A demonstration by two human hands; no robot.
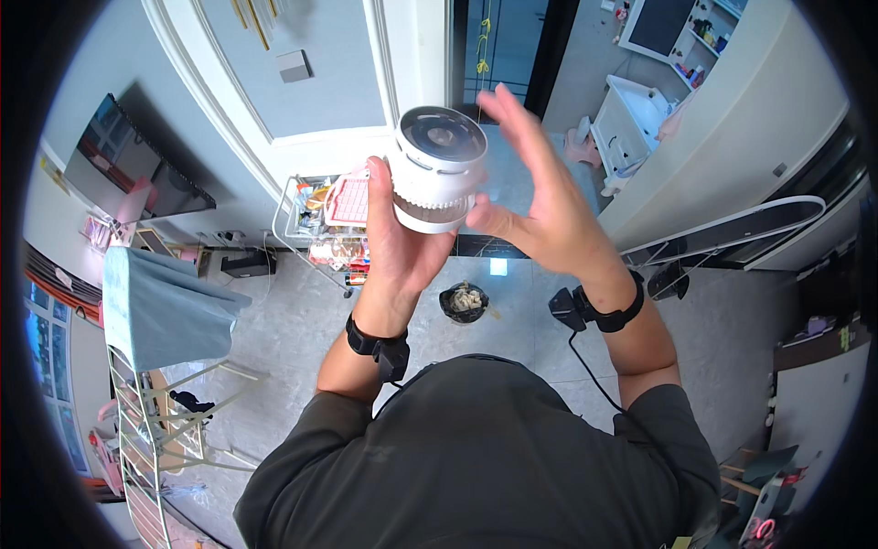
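Observation:
A white cylindrical device (430, 174) with a dark, glossy round top and a toothed ring above a grey band is held up before me; its exact kind I cannot make out. My left hand (395, 224) grips it from the left and below, the thumb upright along its side and the other fingers mostly hidden behind it. To its right, my right hand (540, 197) is raised with the fingers stretched out and slightly blurred. The right thumb points at the device's lower right side; whether it touches there I cannot tell.
Behind the device stands a wheeled wire cart (297, 224) with packages and a pink basket (347, 199). A black-lined bin (465, 302) sits on the grey tiled floor. At left is a drying rack (146, 430) with a blue-grey cloth (169, 311); an ironing board-like panel (732, 233) is at right.

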